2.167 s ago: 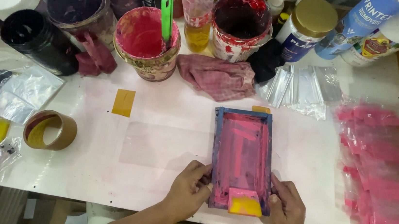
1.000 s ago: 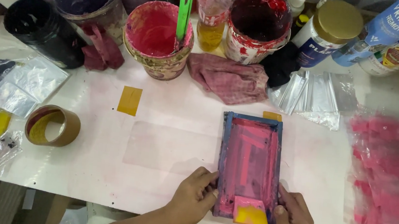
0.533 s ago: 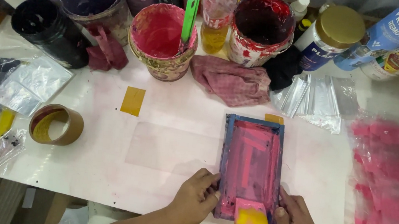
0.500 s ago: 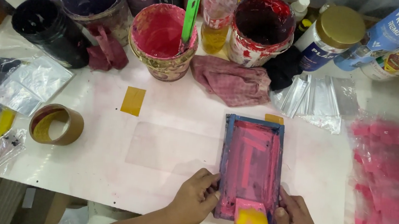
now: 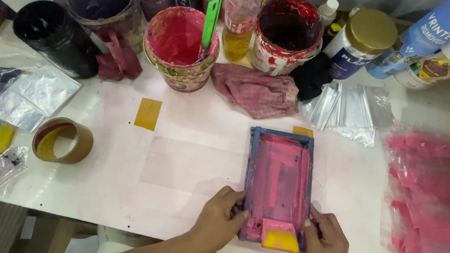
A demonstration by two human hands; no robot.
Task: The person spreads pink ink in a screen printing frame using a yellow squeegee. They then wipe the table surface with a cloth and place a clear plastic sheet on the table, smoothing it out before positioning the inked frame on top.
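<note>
no shift since earlier frame: left hand [image 5: 219, 222] and right hand [image 5: 327, 247] still clasping blue screen frame [image 5: 278, 188] edges, near desk [image 5: 190, 140] edge; yellow squeegee [image 5: 280, 237] untouched.

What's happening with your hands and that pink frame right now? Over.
Left hand and right hand gripping the pink frame's near corners. Frame flat on the table, yellow scraper inside. Nothing blocking.

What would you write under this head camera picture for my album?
Left hand and right hand grip a pink-stained printing frame on a white table.
</note>
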